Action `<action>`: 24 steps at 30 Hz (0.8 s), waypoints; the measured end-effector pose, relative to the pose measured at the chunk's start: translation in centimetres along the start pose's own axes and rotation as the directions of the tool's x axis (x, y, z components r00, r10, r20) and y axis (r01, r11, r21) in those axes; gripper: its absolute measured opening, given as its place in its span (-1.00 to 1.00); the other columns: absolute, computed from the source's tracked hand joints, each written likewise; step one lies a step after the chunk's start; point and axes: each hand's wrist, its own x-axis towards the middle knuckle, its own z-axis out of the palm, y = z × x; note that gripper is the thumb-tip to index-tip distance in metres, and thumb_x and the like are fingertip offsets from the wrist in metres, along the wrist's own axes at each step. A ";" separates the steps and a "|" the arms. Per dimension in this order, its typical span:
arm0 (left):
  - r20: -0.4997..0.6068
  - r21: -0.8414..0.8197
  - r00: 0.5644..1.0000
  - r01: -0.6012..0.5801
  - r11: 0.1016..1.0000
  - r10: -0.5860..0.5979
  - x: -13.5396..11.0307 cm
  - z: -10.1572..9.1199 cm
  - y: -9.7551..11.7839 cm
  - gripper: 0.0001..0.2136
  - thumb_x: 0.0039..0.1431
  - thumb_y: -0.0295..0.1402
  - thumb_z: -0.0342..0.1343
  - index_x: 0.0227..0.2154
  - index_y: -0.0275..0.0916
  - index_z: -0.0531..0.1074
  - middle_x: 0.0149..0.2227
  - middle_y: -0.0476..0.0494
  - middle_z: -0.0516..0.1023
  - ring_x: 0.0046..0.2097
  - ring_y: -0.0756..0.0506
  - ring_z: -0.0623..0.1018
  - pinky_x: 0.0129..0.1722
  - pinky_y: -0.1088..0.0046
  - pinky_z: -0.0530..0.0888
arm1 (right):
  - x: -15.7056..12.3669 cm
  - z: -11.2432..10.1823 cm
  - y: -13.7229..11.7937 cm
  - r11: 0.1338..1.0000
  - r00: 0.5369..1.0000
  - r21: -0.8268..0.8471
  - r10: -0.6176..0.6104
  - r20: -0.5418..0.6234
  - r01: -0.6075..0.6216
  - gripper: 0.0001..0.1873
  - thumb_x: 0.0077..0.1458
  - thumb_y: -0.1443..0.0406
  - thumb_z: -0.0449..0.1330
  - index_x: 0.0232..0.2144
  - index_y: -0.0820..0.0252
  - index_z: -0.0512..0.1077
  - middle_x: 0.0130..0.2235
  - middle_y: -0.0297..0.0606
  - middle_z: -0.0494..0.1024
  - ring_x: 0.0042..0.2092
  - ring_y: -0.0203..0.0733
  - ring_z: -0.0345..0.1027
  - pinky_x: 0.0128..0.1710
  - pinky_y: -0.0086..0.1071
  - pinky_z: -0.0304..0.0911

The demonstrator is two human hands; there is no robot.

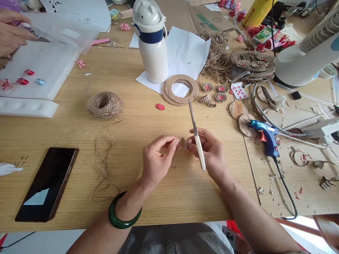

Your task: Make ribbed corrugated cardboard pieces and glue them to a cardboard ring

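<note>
Cardboard ring [168,90] on the bench [132,123] serves as landmark in the head view. Nearer the person than the ring, the left hand [158,160] and right hand [212,151] come together over a small corrugated strip [184,143]. The left grip is pinched, thumb against forefinger, at one end of the strip. The right grip is closed around white-handled scissors [198,144], seen edge-on, with its fingertips at the strip's other end; whether they pinch it or only steady it, I cannot tell. The blades point away from the person, their tip overlapping the ring's near edge in view.

The step in hand looks to be shaping or lining up the strip by finger, the scissors parked in the palm. I judge the next move calls for a light, steady pinch and blades kept clear of the left fingers.

Just right of the ring sit pleated rosettes [220,97]; near its front left, red discs [160,106]. Twine [104,104] lies well left; a glue gun [267,135], right and nearer.
</note>
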 end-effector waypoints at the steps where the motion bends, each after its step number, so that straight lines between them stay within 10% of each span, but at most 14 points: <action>1: -0.019 -0.027 1.000 0.018 0.999 -0.018 0.0 0.0 -0.1 -0.86 0.25 -0.30 0.16 -0.36 -0.22 0.56 -0.40 -0.06 0.62 -0.38 -0.02 0.57 -0.29 0.53 0.48 | 0.0 -0.1 -0.1 1.000 1.000 -0.003 0.011 -0.016 -0.011 -0.56 -0.12 0.24 0.45 -0.18 0.13 0.41 -0.38 -0.39 0.51 -0.39 -0.33 0.34 -0.33 -0.37 0.31; 9: -0.008 -0.106 0.999 0.036 0.994 -0.038 -0.3 0.3 0.0 -0.86 0.22 -0.28 0.21 -0.32 -0.21 0.61 -0.36 -0.07 0.64 -0.40 -0.01 0.59 -0.34 0.52 0.51 | 0.5 -0.8 -0.1 0.992 0.993 0.093 0.089 -0.074 -0.082 -0.49 -0.19 0.24 0.48 -0.17 0.14 0.42 -0.39 -0.42 0.48 -0.46 -0.39 0.26 -0.52 -0.45 0.18; 18: 0.086 -0.245 0.980 0.197 0.949 -0.181 0.0 0.7 -0.6 -0.83 0.18 -0.24 0.24 -0.36 -0.25 0.59 -0.41 -0.08 0.62 -0.45 0.00 0.58 -0.37 0.52 0.53 | 1.1 -2.1 -1.5 0.993 0.970 0.033 -0.099 -0.224 0.109 -0.55 -0.14 0.23 0.44 -0.17 0.13 0.42 -0.38 -0.42 0.47 -0.48 -0.39 0.27 -0.54 -0.45 0.19; 24: 0.097 -0.120 0.995 -0.018 0.993 0.030 -0.6 0.8 3.7 -0.86 0.22 -0.29 0.20 -0.33 -0.22 0.60 -0.39 -0.07 0.64 -0.43 -0.02 0.60 -0.36 0.52 0.53 | 1.8 -2.1 -0.1 0.993 0.972 0.061 -0.083 -0.220 0.099 -0.50 -0.17 0.15 0.45 -0.18 0.12 0.40 -0.39 -0.44 0.47 -0.50 -0.41 0.27 -0.54 -0.47 0.23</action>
